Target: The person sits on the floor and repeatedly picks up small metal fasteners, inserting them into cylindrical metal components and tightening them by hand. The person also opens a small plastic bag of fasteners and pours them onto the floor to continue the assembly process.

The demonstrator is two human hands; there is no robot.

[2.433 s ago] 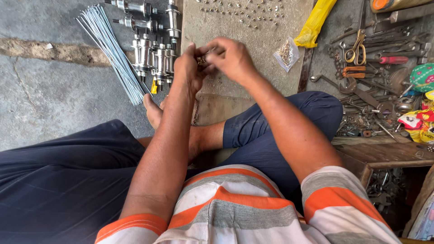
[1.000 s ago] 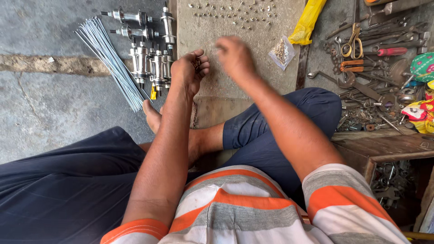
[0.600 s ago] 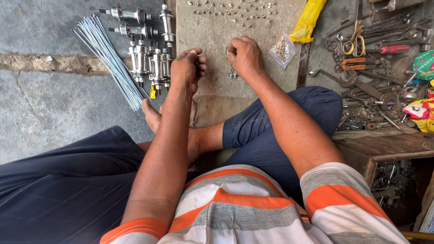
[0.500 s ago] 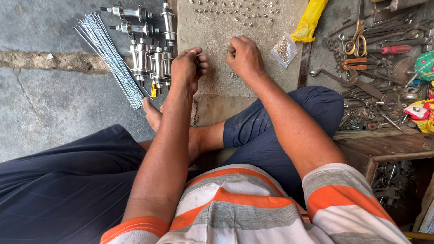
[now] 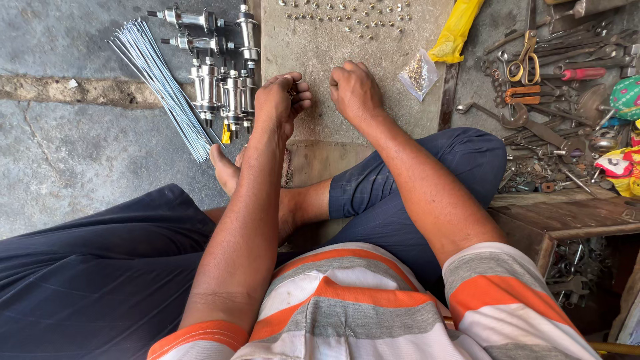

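the left hand [image 5: 280, 103] is curled around something tiny i cannot see, and the right hand [image 5: 353, 90] pinches down at the slab [image 5: 373, 100], near small, hard, light nuts [image 5: 347, 13] that look best picked up by fingertips.

Orange-and-grey striped shirt [image 5: 347, 313], navy trousers [image 5: 87, 280], yellow bag [image 5: 455, 30].

Cracked grey concrete floor [image 5: 80, 153], worn wooden bench [image 5: 567, 220] at right, even daylight

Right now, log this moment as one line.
left hand: curled, raised | right hand: knuckles on grey slab | beside: metal hubs, spoke bundle
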